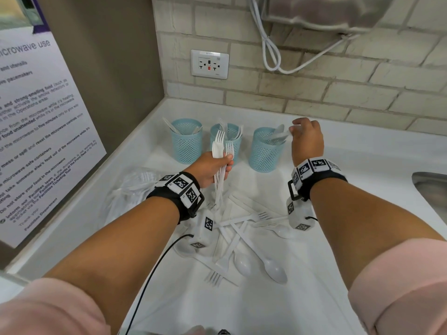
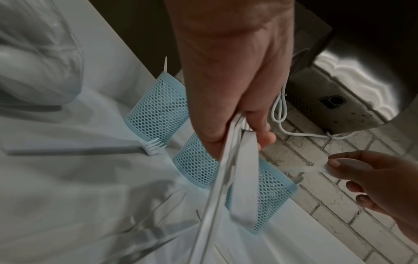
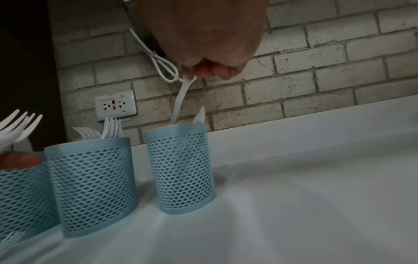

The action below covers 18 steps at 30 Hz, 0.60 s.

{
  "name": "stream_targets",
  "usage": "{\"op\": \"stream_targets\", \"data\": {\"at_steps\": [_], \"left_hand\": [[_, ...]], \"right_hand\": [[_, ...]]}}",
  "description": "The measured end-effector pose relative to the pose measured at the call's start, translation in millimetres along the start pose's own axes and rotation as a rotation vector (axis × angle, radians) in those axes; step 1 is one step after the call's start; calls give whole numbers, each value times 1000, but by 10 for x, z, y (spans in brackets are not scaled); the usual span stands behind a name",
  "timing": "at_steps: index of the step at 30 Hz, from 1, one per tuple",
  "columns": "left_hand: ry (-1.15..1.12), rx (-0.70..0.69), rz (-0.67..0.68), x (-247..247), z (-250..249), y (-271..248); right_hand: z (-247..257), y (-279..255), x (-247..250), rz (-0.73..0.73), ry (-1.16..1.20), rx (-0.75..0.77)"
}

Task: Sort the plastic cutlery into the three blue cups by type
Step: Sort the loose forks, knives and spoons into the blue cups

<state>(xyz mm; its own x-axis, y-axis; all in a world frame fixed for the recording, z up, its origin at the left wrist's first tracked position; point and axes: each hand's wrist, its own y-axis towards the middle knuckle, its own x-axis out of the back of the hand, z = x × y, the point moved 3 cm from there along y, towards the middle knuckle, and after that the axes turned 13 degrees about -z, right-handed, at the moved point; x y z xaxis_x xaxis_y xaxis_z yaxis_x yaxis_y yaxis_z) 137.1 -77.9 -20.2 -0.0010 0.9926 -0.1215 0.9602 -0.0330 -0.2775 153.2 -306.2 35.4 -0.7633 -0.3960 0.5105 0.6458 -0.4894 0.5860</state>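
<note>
right hand point(image 1: 306, 139) pinches a spoon point(image 3: 181, 96) over the right cup point(image 1: 265, 149).

The three blue cups point(image 1: 186, 143) are made of matt perforated plastic, the cutlery point(image 1: 251, 247) of smooth white plastic. The counter point(image 1: 362, 151) is finished smooth and white; the wall point(image 1: 314, 93) is faced with rough brick.

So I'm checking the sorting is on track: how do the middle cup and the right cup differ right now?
The middle cup shows fork tines above its rim; the right cup shows spoons. The right hand is over the right cup, pinching a piece that reaches into it; no hand is at the middle cup. Both are blue mesh, upright.
</note>
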Motion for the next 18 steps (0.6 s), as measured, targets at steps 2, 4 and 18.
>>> {"op": "stream_targets", "data": {"at_steps": [2,4,18], "left_hand": [[5,13,10,5,14,10],[-3,22,20,7,17,12],[-104,5,52,51,47,-19]], "right_hand": [[25,24,-9,7,-4,-3],[51,46,-46,18,1,3],[619,-215,-335,314,168,218]]}}
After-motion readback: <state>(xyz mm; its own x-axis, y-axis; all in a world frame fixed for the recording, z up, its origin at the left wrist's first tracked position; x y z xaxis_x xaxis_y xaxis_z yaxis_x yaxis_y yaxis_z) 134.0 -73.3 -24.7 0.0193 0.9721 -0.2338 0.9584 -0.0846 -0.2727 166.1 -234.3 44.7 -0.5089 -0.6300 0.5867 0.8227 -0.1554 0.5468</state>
